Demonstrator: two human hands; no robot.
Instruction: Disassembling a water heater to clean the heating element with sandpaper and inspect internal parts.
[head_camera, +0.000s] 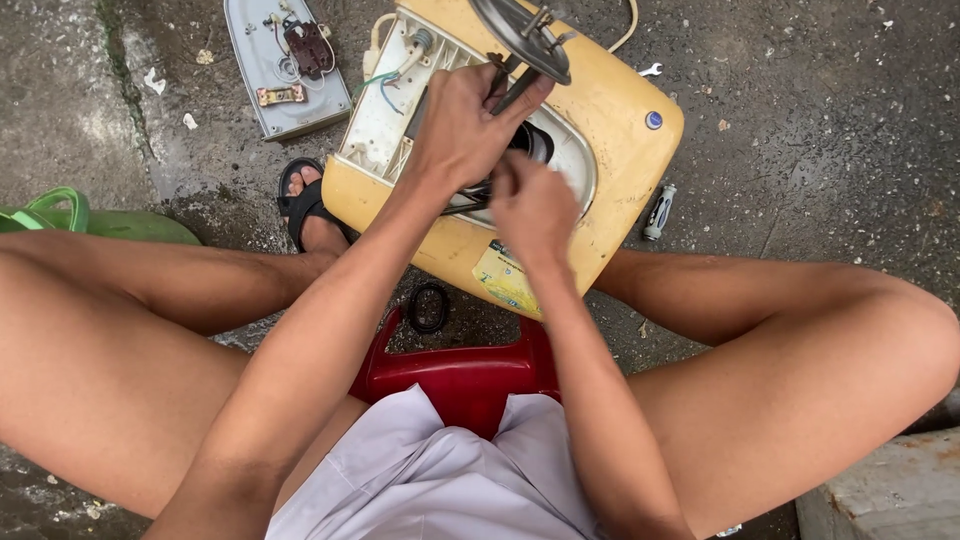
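A yellow appliance casing (610, 130) lies tilted on wet concrete between my knees, its oval opening facing up. My left hand (465, 125) is shut on the dark metal rods of a heating element (512, 88), which rise out of the opening to a round metal flange (520, 35). Just below it, my right hand (532, 205) is at the near rim of the opening with its fingers curled closed. Whatever lies under those fingers is hidden. White inner parts with coloured wires (385, 85) show at the casing's left end.
A grey cover panel with wiring (285, 65) lies at the back left. A black rubber ring (428, 307) rests by the red stool (460, 380) I sit on. A screwdriver (657, 212) and small wrench (650, 70) lie right of the casing. My sandalled foot (310, 205) touches its left corner.
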